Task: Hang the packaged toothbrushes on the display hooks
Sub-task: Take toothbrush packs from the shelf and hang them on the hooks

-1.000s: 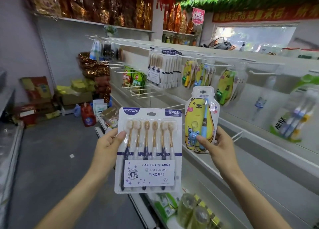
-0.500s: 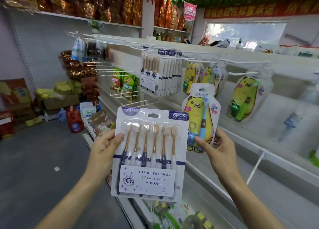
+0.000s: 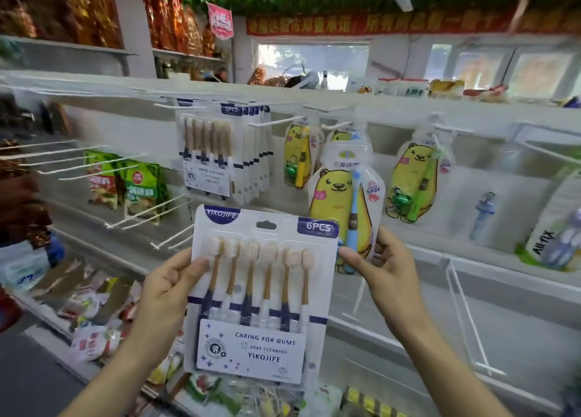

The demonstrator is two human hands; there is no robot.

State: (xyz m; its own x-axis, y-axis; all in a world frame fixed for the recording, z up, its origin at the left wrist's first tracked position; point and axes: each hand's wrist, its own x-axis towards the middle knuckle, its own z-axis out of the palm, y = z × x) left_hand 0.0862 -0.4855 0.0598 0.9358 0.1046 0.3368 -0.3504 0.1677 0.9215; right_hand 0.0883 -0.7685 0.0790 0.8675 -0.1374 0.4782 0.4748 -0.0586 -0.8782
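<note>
While my left hand (image 3: 166, 286) pinches the six-pack (image 3: 257, 294) and my right (image 3: 382, 264) the bear pack (image 3: 344, 209), both below the hooks (image 3: 273, 122), blur may make me miss a slot.

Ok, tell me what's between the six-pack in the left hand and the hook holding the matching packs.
Nothing visible blocks it. The left hand grips the YIKOJIFE six-pack below the hook with the matching packs, with open air between them. The bear toothbrush pack in the right hand sits off to the right, clear of that path.
</note>
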